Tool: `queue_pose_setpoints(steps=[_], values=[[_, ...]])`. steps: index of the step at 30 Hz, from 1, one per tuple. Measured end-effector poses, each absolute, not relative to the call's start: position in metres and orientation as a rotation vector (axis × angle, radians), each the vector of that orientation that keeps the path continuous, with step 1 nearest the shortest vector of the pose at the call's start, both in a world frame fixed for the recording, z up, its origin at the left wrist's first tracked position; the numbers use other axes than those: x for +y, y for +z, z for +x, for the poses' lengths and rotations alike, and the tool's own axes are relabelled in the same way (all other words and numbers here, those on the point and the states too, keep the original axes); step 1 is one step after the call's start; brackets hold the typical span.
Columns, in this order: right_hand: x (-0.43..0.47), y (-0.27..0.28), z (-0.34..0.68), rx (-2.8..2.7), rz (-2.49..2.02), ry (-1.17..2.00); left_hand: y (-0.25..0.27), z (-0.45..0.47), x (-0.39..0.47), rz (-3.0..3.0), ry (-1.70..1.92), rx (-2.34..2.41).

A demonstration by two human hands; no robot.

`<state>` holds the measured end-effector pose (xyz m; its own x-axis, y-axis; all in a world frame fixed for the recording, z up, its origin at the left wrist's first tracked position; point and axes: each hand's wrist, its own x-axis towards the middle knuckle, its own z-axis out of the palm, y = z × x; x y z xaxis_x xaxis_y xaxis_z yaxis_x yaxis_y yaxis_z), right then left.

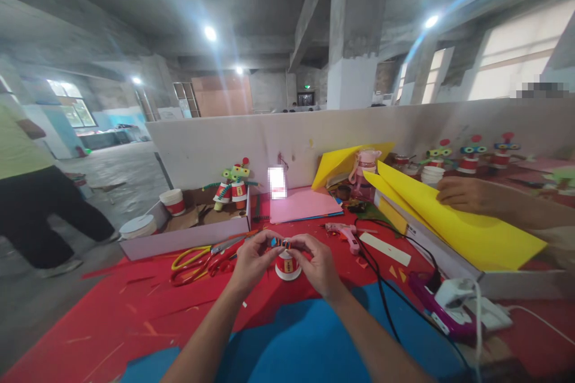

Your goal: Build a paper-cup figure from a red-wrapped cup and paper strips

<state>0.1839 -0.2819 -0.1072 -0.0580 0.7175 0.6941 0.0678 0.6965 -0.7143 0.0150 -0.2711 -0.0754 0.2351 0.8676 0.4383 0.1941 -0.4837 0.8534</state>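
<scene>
Between my two hands is a small folded paper strip [281,243] in blue, orange and black, pleated like a spring. My left hand [252,257] pinches its left end with thumb and fingers. At the other end, my right hand [318,262] is closed on it in the same way. Right below stands a red and white paper cup [288,269], upside down, with a gold label on its front. The strip hides part of the cup's top, and I cannot tell whether the two touch.
Scissors [191,264] lie left, a pink glue gun [345,232] right, near a purple power strip [442,308] with trailing cords. Finished cup figures [239,188] stand in a box [188,238]. At right, another person's hand [462,192] touches yellow sheets [489,233]. A partition [215,137] runs behind.
</scene>
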Motion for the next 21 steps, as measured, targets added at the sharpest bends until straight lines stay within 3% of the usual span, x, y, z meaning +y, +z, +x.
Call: queue_pose_setpoints(steps=[9,16,21], values=[[-0.277,-0.108,0.193,-1.488,-0.724,0.576,-0.073,0.017,-0.273,1.738,1.354,0.967],[-0.253,-0.109,0.229,-1.067,-1.039,0.415,-0.075,0.007,-0.263,1.600,1.471,1.055],[-0.238,-0.123,0.239,-1.188,-1.274,0.439,-0.079,0.006,-0.258,1.652,1.482,1.052]])
